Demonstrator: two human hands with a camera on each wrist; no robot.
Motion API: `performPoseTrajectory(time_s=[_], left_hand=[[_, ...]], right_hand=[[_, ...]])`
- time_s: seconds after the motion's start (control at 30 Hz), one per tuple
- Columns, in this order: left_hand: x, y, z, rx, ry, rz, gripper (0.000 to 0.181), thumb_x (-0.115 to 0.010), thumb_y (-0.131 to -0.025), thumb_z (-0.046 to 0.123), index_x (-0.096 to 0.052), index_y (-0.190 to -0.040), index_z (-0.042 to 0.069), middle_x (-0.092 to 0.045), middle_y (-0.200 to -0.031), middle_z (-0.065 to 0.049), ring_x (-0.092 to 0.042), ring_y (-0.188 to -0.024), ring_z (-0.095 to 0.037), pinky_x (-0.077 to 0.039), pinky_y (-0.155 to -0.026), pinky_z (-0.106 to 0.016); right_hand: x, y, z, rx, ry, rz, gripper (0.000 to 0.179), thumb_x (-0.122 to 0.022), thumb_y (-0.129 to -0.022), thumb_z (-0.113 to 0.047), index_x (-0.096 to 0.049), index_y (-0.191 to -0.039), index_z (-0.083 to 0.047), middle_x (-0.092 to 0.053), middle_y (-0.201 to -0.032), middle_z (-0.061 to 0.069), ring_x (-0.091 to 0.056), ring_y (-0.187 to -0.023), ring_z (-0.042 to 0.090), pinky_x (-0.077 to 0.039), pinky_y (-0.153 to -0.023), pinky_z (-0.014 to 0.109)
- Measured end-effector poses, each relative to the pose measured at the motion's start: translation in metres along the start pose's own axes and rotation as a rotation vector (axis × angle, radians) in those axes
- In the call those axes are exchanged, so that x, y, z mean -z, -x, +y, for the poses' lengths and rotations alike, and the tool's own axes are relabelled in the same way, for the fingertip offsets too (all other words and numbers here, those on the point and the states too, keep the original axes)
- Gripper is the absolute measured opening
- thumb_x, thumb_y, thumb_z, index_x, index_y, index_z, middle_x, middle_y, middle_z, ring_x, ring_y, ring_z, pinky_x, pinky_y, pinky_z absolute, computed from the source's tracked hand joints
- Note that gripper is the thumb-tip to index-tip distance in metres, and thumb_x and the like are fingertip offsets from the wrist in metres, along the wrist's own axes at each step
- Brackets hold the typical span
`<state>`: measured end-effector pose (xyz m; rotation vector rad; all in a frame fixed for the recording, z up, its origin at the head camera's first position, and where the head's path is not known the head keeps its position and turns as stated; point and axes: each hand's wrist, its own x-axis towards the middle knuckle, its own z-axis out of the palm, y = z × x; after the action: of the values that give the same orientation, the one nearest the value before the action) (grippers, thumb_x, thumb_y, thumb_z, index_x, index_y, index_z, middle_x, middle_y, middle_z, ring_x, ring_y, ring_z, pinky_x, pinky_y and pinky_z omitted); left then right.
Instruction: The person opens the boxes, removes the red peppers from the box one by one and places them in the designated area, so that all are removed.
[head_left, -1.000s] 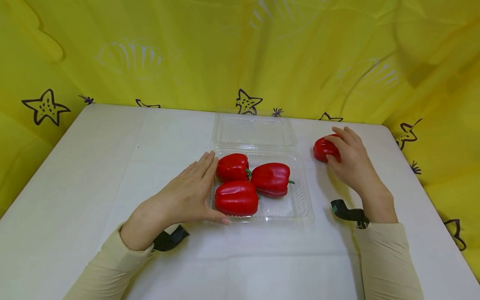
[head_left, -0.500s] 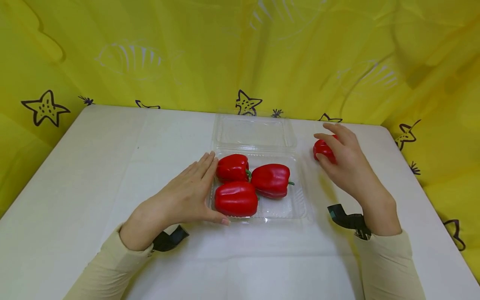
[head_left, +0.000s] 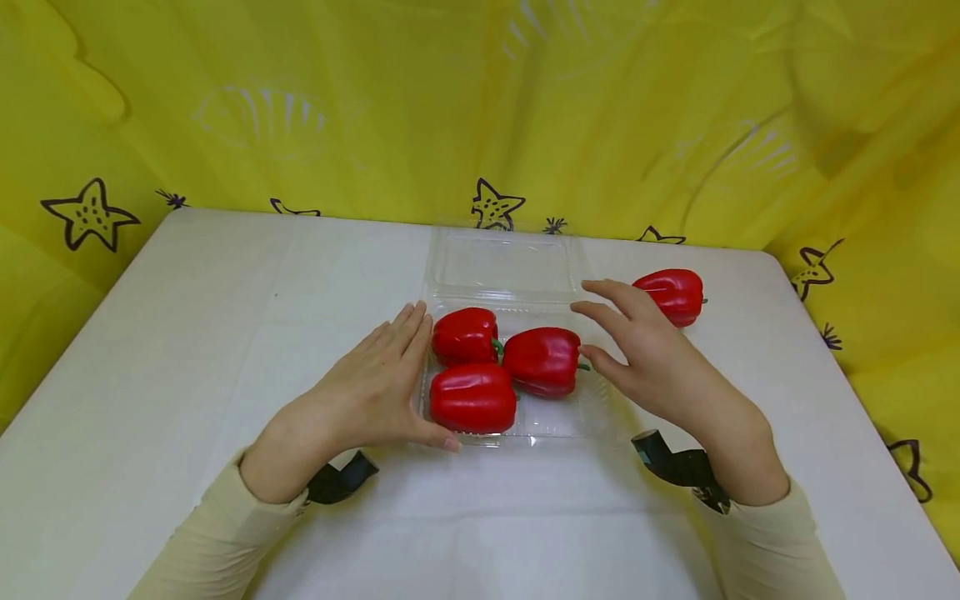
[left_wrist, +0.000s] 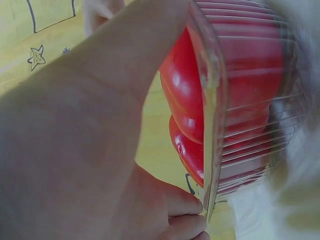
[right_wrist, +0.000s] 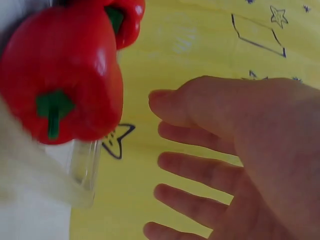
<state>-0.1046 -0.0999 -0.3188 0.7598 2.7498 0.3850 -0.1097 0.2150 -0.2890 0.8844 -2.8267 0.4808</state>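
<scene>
The desk (head_left: pixel 187 333) stretches wide left of the left hand (head_left: pixel 367 387) — its fingers straight, unclenched, against the left edge of the clear container (head_left: pixel 555 418). Inside, three red peppers (head_left: pixel 472 398) leave room toward the right rim, where the right hand (head_left: pixel 660 358) hovers, fingers loosely parted — a fourth pepper (head_left: pixel 678 296) lies beyond, near the far edge.

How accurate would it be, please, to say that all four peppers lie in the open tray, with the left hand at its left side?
Not quite: only three peppers lie in the open tray. The head view shows the fourth pepper on the table, to the tray's right. The left hand is indeed at its left side.
</scene>
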Motion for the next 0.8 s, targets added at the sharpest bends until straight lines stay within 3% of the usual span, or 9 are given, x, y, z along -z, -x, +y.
performPoseTrajectory(time_s=[0.4,0.67,0.8], left_hand=[[0.0,0.002,0.0,0.039,-0.04,0.008,0.137,-0.073,-0.061,0.079,-0.017,-0.157,-0.002,-0.012,-0.166,-0.019,-0.008,-0.155,-0.036,-0.019,-0.124,-0.054],[0.0,0.003,0.0,0.039,-0.053,0.008,0.136,-0.072,-0.062,0.079,-0.017,-0.157,-0.001,-0.012,-0.166,-0.018,-0.008,-0.155,-0.035,-0.019,-0.124,-0.053],[-0.001,0.003,0.0,0.039,-0.057,0.009,0.136,-0.072,-0.062,0.079,-0.017,-0.157,-0.001,-0.013,-0.166,-0.018,-0.008,-0.155,-0.035,-0.018,-0.124,-0.052]], right_hand=[[-0.019,-0.002,-0.029,0.033,0.006,-0.194,0.05,-0.078,-0.084,-0.012,-0.061,-0.13,-0.005,-0.05,-0.142,0.019,-0.048,-0.131,0.035,-0.056,-0.096,0.044],[-0.035,-0.004,-0.037,-0.009,0.076,-0.186,0.061,-0.078,-0.081,-0.009,-0.053,-0.137,-0.01,-0.041,-0.146,0.02,-0.036,-0.138,0.039,-0.061,-0.084,0.045],[-0.042,-0.005,-0.036,-0.037,0.092,-0.167,0.069,-0.081,-0.079,-0.01,-0.049,-0.14,-0.01,-0.04,-0.145,0.021,-0.037,-0.136,0.04,-0.061,-0.08,0.048]])
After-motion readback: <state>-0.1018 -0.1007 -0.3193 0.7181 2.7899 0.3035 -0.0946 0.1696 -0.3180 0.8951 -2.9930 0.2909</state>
